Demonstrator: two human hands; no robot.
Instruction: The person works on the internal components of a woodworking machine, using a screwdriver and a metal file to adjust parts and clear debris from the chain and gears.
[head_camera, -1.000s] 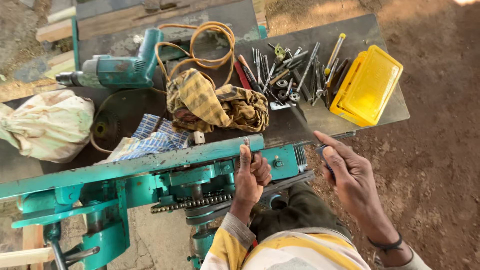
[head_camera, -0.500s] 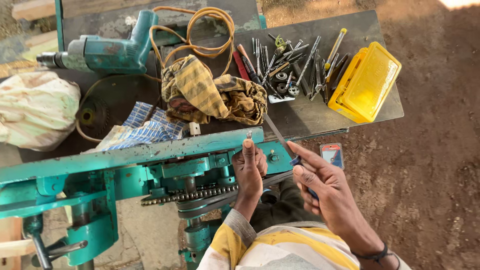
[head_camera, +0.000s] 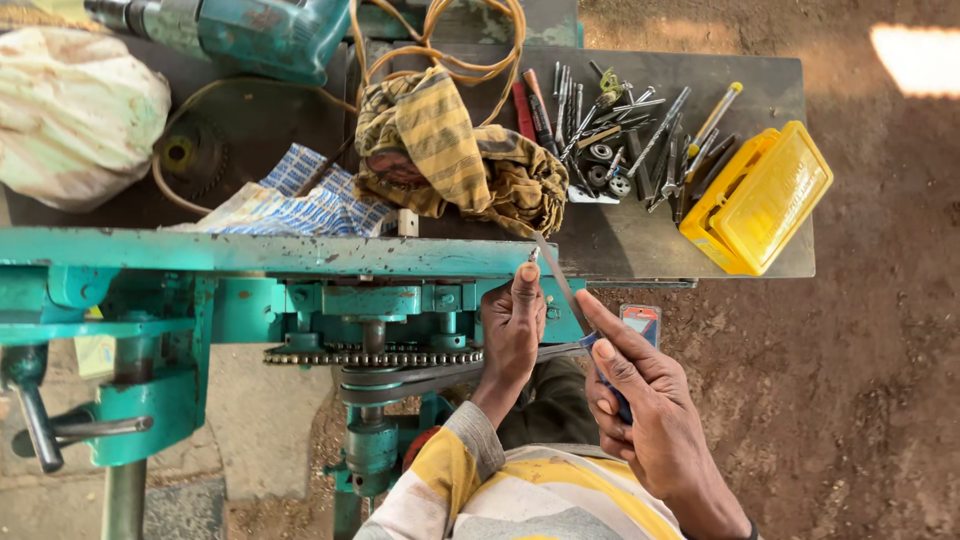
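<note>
Below the bench edge: the left hand (head_camera: 512, 335) is curled, and its thumb and finger pinch a tiny metal piece (head_camera: 534, 254) against the green machine frame (head_camera: 270, 252).
Right hand: the right hand (head_camera: 640, 405) is closed around the blue handle of a long thin file (head_camera: 560, 285), with one finger lying straight along it.
File: it slants up to the left, and its tip sits at the tiny piece by the left thumb.
Machine: it is green, with a chain (head_camera: 370, 356) and a dark belt (head_camera: 450, 372) under the frame.
Yellow box: a see-through yellow plastic box (head_camera: 765, 200) lies tilted at the right end of the dark bench (head_camera: 640, 240).
Small card: a little card with a red top (head_camera: 641, 322) lies on the dirt ground just under the bench, near the right hand.
Blue and white packet: a crumpled packet with blue checks (head_camera: 300, 200) lies on the bench, just behind the frame.
Tool pile: screwdrivers and metal bits (head_camera: 620, 140) lie in a heap beside the yellow box.
Rag: a yellow striped cloth (head_camera: 450, 155) is bunched up in the middle of the bench.
Drill: a green drill (head_camera: 250, 35) lies at the back, with an orange cord (head_camera: 470, 40) looped near it.
White bag: a soft pale bag (head_camera: 75, 115) sits at the far left.
</note>
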